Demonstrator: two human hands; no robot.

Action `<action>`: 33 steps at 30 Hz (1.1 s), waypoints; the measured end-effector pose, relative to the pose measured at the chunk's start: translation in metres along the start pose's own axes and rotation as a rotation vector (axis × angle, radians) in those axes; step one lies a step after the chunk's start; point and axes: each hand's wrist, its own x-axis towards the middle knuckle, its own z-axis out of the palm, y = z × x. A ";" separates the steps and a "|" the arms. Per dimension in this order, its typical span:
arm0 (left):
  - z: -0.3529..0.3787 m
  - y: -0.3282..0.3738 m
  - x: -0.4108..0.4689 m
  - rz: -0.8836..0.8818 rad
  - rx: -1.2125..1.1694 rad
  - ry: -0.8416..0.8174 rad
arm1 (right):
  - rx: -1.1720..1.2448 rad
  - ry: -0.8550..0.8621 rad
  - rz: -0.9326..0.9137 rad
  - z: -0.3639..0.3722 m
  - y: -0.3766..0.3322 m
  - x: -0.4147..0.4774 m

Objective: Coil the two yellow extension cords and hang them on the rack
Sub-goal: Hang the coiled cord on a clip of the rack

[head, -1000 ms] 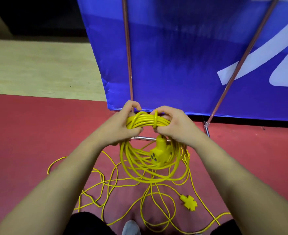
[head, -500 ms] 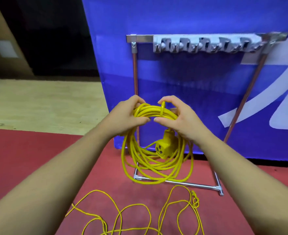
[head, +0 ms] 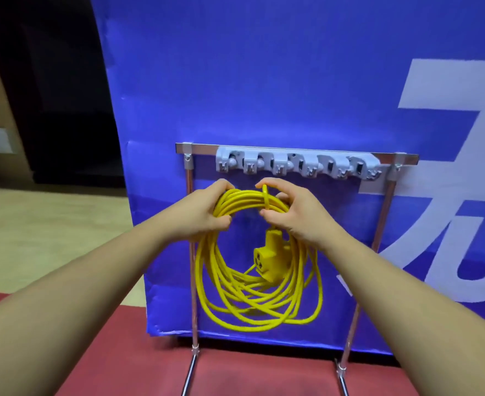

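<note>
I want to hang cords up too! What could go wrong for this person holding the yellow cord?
The one thin wrap pinched by the right hand is all that ties the coiled cord; it might slip and let loops spill. The hooks look small, so that thick coil, gripped by the left hand, may not seat and could drop. The dangling socket end might swing and snag the rack post.

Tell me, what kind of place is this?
Probably an indoor hall or staged work area: a blue printed banner stands on red carpet beside pale wooden flooring, with a free-standing hook rack before it.
</note>
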 end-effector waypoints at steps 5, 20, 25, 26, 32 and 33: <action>-0.024 -0.014 0.064 0.019 0.137 0.154 | -0.112 0.115 -0.068 -0.020 0.015 0.061; -0.043 -0.094 0.165 0.121 0.312 0.222 | -0.648 0.164 -0.025 -0.005 0.068 0.162; -0.044 -0.114 0.164 0.132 0.292 0.197 | -0.708 0.096 -0.011 0.004 0.081 0.162; -0.046 -0.115 0.164 0.128 0.299 0.191 | -0.744 0.091 -0.018 0.006 0.080 0.163; -0.047 -0.119 0.162 0.123 0.374 0.219 | -0.843 -0.011 0.025 0.012 0.076 0.167; -0.045 -0.122 0.162 0.138 0.362 0.225 | -0.869 -0.039 0.036 0.012 0.075 0.167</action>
